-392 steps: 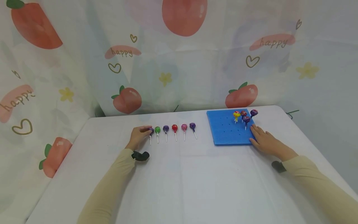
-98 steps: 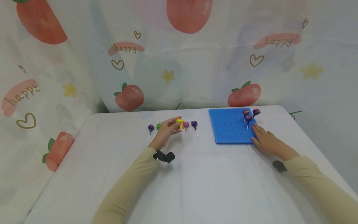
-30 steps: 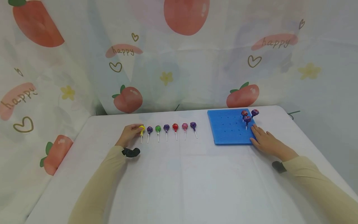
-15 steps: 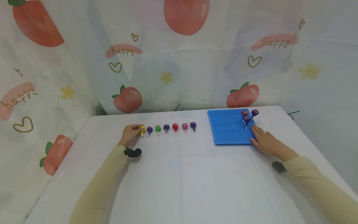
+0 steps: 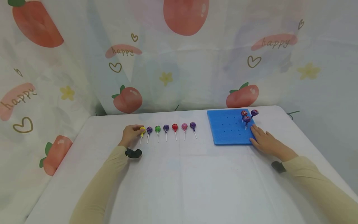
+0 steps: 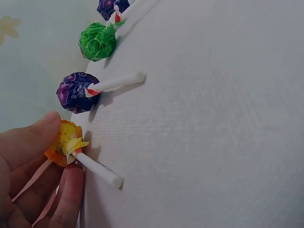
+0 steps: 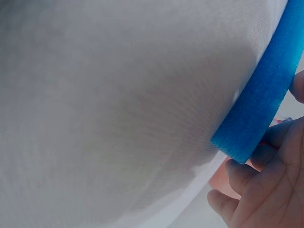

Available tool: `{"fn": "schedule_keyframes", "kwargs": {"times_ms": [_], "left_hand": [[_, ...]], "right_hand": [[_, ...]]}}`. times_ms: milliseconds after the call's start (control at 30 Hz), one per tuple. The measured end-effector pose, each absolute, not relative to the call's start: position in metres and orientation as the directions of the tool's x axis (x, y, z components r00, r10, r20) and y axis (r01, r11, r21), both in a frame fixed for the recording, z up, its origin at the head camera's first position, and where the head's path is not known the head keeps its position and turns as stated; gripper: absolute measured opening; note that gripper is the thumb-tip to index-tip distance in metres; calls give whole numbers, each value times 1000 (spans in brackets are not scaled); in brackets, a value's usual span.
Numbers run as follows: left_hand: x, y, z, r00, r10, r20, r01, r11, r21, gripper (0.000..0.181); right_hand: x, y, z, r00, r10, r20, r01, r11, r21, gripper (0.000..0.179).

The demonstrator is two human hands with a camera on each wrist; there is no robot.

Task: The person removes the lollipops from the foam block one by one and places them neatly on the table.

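Note:
My left hand (image 5: 131, 135) pinches the head of a yellow lollipop (image 6: 69, 142) between thumb and fingers, at the left end of a row of lollipops. Its white stick points toward me over the white cloth. Right beside it lies a purple lollipop (image 6: 78, 92), then a green lollipop (image 6: 97, 42). My right hand (image 5: 264, 141) rests with extended fingers at the right edge of a blue foam board (image 5: 221, 137). In the right wrist view the fingertips touch the board's side (image 7: 256, 109). Three lollipops stand upright in the board, among them a purple one (image 5: 246, 119) nearest me.
The row continues rightward with another purple lollipop (image 5: 166, 128), a red lollipop (image 5: 174, 127), a pink lollipop (image 5: 184, 126) and a last purple lollipop (image 5: 193, 125). Several small holes dot the board. A printed curtain (image 5: 195, 77) hangs behind the table.
The yellow lollipop, earlier standing in the board, was carried left by my left hand to the row's left end. Over the last second its stick has turned slightly. My right hand stays put.

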State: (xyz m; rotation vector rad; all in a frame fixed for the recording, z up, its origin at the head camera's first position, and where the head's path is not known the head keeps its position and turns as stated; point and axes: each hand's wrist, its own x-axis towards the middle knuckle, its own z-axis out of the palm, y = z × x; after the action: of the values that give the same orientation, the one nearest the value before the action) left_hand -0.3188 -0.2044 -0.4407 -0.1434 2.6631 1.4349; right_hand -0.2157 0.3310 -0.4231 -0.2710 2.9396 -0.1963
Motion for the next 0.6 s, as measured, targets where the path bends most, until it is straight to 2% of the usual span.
{"fn": "schedule_keyframes", "kwargs": {"times_ms": [600], "left_hand": [[-322,-214,-446,-988,-29,-154,-144,564,813,36]], "right_hand": [[-215,330,-425,-969,-190,-159,-169,976,-138,68]]}}
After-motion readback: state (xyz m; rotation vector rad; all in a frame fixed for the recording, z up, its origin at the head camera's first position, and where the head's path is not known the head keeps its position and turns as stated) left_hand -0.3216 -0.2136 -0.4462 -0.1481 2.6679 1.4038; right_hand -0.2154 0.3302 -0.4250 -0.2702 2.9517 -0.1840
